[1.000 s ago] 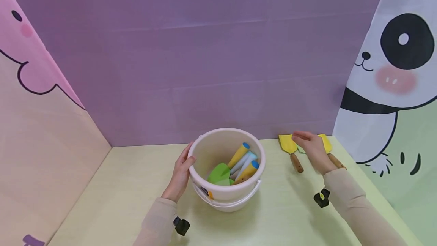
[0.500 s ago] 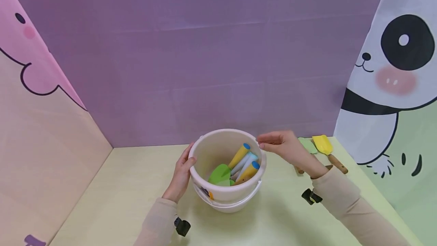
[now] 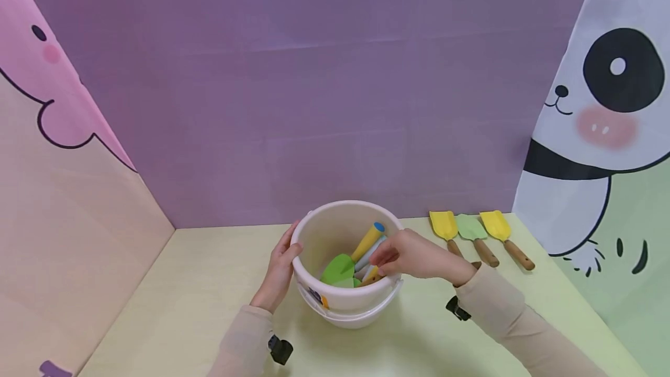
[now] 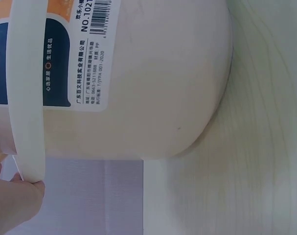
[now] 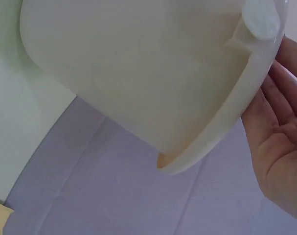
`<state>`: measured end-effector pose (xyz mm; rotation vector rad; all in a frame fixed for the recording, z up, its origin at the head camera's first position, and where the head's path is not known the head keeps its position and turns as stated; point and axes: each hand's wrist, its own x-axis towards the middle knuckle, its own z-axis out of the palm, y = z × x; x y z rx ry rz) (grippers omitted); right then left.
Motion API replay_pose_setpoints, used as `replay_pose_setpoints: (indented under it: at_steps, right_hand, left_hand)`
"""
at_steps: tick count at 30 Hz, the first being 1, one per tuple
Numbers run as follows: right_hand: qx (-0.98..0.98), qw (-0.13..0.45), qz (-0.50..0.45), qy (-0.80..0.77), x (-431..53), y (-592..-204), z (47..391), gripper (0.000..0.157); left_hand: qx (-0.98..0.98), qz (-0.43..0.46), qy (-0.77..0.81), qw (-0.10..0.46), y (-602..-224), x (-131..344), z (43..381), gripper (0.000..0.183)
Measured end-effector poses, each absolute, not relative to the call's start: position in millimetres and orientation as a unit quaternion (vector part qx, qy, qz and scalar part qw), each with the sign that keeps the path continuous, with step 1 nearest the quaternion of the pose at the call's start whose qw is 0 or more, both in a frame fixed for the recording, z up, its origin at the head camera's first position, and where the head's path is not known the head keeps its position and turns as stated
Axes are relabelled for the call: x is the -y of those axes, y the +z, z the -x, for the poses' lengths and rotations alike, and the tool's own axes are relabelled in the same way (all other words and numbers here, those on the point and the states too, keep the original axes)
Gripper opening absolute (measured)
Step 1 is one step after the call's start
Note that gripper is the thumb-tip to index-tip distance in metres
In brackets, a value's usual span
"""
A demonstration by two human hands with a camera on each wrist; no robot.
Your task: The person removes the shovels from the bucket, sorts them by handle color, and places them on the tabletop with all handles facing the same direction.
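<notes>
A pale pink bucket (image 3: 335, 301) stands on the table, tilted towards me. My left hand (image 3: 280, 263) grips its left rim, thumb over the edge and fingers outside. Inside lie a green shovel blade (image 3: 337, 267), a yellow handle with a blue end (image 3: 369, 240), and light blue handles (image 3: 369, 253). My right hand (image 3: 410, 253) reaches over the right rim, its loosely bent fingers at a second yellow handle (image 3: 374, 273), which it partly covers. In the right wrist view the fingertips are hidden behind the bucket wall.
To the right lie a yellow shovel (image 3: 444, 226), a green shovel (image 3: 472, 228) and another yellow shovel (image 3: 496, 226), all with wooden handles. A purple backdrop (image 3: 314, 103) rises behind the table (image 3: 209, 284), with patterned side panels.
My right hand has moved left from above the shovels, over the rim and down into the bucket. The shovels it covered now show. My left hand keeps its grip on the bucket.
</notes>
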<state>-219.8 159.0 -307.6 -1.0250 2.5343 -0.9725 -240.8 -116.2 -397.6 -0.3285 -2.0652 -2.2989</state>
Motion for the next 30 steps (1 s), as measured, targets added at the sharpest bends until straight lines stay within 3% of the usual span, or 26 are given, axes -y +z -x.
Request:
replay_pose_setpoints:
  at_steps: [30]
  right_hand:
    - [-0.866,0.175,0.435,-0.177,-133,-309,241,0.011]
  left_hand:
    - [0.656,0.109,-0.747,0.015,-398,116,240,0.057]
